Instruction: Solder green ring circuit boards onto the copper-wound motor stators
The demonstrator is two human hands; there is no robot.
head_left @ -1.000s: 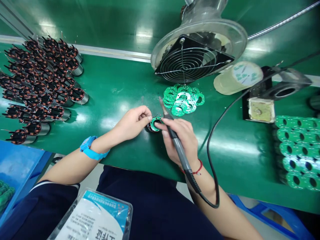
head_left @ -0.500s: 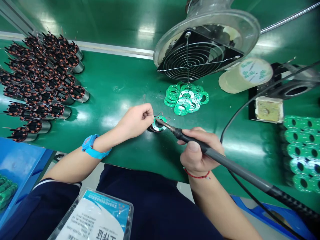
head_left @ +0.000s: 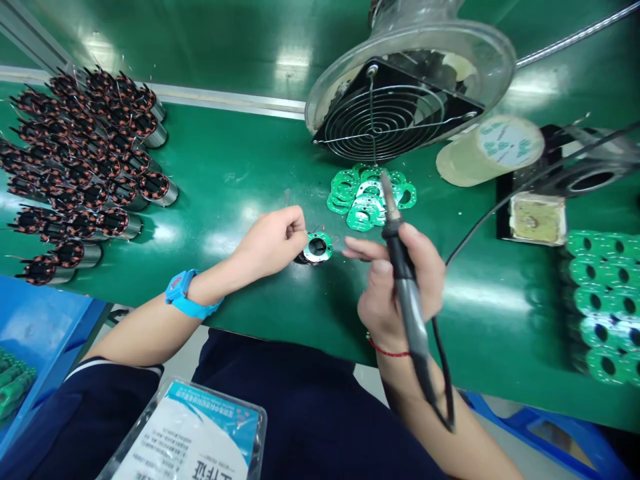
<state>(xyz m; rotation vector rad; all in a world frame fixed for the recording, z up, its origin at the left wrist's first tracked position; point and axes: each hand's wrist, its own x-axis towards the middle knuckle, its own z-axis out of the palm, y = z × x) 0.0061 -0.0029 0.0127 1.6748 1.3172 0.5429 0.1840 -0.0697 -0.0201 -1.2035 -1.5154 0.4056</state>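
Observation:
A motor stator topped by a green ring-shaped circuit board (head_left: 328,248) stands on the bench, thin wires sticking out around its top. My left hand (head_left: 277,241) is closed at the stator's left side, thumb and forefinger pinched against its edge; the fingertips' exact hold is partly hidden. In my right hand (head_left: 400,283) is a soldering iron (head_left: 411,313), gripped between thumb and fingers, with some fingers stretched toward the stator. The iron's tip points up and away, apart from the board. Behind it lies a loose pile of green ring boards (head_left: 364,212).
Rows of copper-wound stators (head_left: 90,167) fill the bench's left. A fume extractor fan (head_left: 380,123) hangs above the boards. At right are a tape roll (head_left: 483,153), a soldering stand with sponge (head_left: 539,220), the iron's cord and stacked green boards (head_left: 605,303). Blue bins (head_left: 45,333) sit lower left.
My right hand has lifted the soldering iron off the board and swung its tip upward, away from the stator. My left hand has stayed in place.

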